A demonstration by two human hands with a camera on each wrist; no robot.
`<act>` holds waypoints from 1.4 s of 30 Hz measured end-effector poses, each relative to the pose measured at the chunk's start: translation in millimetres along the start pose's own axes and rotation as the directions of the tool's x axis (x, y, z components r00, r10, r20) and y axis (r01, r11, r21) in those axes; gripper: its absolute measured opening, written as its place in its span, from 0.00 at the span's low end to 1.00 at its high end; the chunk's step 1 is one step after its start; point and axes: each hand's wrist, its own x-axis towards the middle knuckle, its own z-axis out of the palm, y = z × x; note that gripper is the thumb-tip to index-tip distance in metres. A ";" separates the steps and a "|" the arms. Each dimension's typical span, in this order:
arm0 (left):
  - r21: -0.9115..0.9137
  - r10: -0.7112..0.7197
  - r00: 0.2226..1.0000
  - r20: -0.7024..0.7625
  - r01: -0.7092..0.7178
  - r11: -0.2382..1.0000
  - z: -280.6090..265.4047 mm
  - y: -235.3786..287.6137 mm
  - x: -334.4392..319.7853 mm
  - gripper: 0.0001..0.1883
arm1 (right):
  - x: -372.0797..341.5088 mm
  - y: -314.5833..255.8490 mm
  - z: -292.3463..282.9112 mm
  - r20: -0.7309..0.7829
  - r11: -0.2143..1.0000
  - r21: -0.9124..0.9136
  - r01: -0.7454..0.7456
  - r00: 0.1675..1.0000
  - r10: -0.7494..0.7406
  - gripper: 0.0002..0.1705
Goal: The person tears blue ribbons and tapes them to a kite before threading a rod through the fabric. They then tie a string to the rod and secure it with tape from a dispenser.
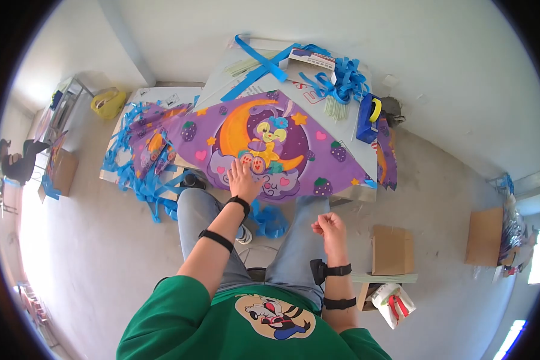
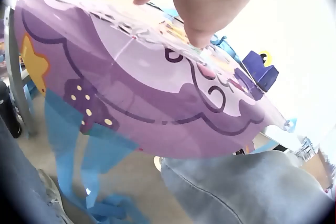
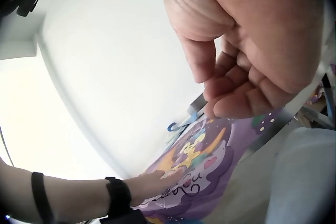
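Observation:
A purple triangular kite (image 1: pixel 261 141), printed with an orange moon, a bunny and stars, lies spread over the work table and hangs past its near edge. My left hand (image 1: pixel 244 182) rests on its lower middle, fingers extended over the print. In the left wrist view, blue ribbon (image 2: pixel 102 158) hangs beneath the kite's near edge. My right hand (image 1: pixel 332 231) is raised above my right thigh, apart from the kite. Its fingers (image 3: pixel 244 100) curl loosely toward the thumb in the right wrist view, with nothing visible between them.
At the table's back are blue ribbons (image 1: pixel 348 81), thin pale sticks (image 1: pixel 336 110) and a small box (image 1: pixel 311 58). A blue tape dispenser (image 1: pixel 366 120) stands at the right edge. More kites with blue tails (image 1: pixel 144 141) heap up on the left. A cardboard box (image 1: pixel 392 249) sits at right.

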 end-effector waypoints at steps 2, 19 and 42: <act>-0.050 -0.021 0.999 -0.049 0.019 0.999 -1.0 13.6 -0.9 0.47 | -9.5 -2.7 4.7 0.009 1.000 -0.004 0.006 1.000 -0.006 0.07; 0.014 0.028 0.998 -0.059 -0.028 1.000 1.2 12.7 0.6 0.39 | -7.6 -6.8 12.1 0.024 0.999 -0.035 -0.036 0.999 0.037 0.07; -0.256 0.086 0.995 -0.060 -0.098 0.962 -67.8 20.0 -40.1 0.13 | -3.1 -30.2 35.8 0.045 0.967 -0.233 0.106 0.994 -0.099 0.07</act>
